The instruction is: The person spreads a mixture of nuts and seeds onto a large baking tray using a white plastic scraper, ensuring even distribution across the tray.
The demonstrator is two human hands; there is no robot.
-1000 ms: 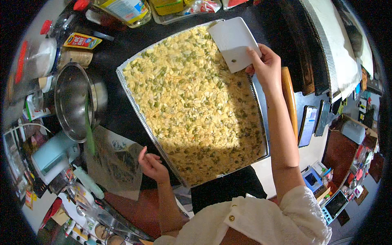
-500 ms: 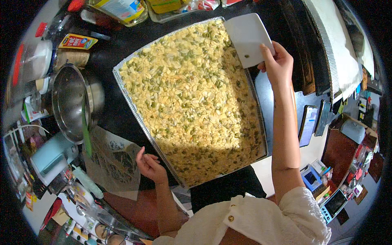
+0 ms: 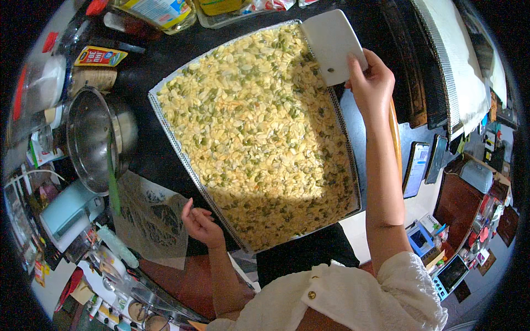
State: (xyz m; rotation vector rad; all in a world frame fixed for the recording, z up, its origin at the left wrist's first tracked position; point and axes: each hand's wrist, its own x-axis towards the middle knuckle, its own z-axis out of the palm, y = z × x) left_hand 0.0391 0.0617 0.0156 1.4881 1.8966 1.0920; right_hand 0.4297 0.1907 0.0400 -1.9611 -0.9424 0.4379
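A large shallow baking tray [image 3: 161,124] with a perforated rim lies in front of me, covered with an even layer of sliced almonds and green pumpkin seeds [image 3: 254,132]. At its far right corner my right hand [image 3: 372,83] grips a flat white dough scraper [image 3: 334,41], thumb on top. The scraper's left edge is over the tray's rim, and one seed sticks to its face. My left hand [image 3: 202,223] hovers beside the tray's near left edge, holding nothing, its fingers loosely curled and apart.
To the left stands a steel bowl [image 3: 91,160] with a green-handled utensil [image 3: 113,187], next to a translucent sheet [image 3: 149,226]. Bottles and packages line the far left. Two phones, one lit [image 3: 415,170], lie on the right; a blue kitchen scale [image 3: 72,207] stands left.
My right hand and the scraper have shifted slightly away from me and to the left. The tray appears slightly further left in view; my left hand barely moved.
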